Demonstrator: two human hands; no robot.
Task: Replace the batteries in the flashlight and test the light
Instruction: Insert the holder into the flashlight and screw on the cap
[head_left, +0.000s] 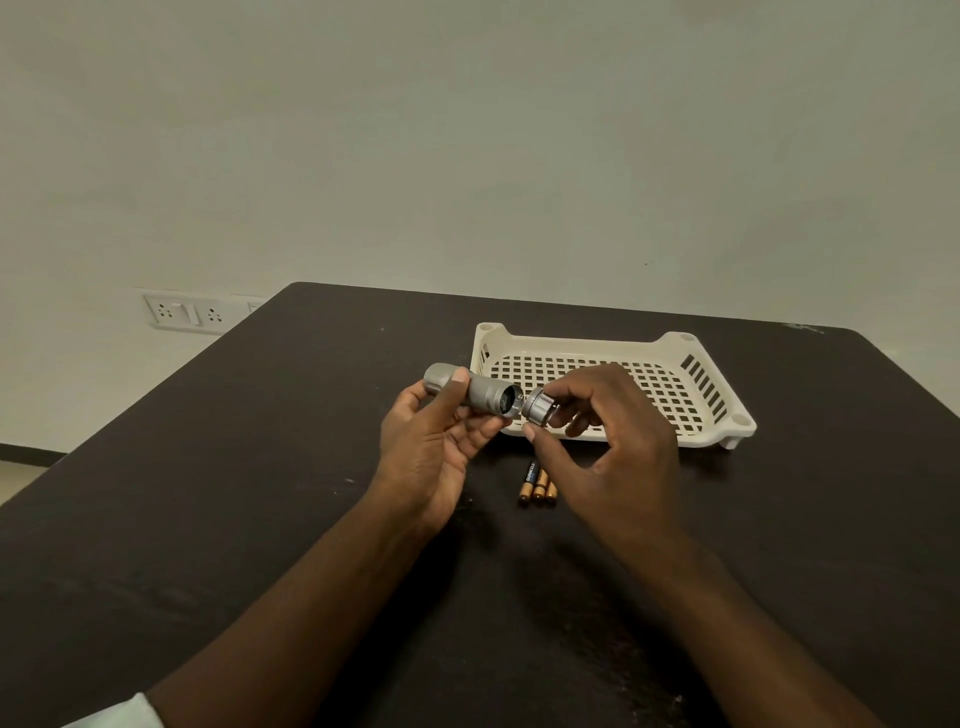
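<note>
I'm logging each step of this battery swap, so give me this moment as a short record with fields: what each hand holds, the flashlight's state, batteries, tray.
left hand: grips the flashlight body, held above the table
right hand: pinches the end cap
flashlight state: cap off, just apart from the body's open end
batteries: three lie side by side on the table, below the hands
tray: cream perforated plastic, behind the hands; nothing visible in it
light: cannot tell
</note>
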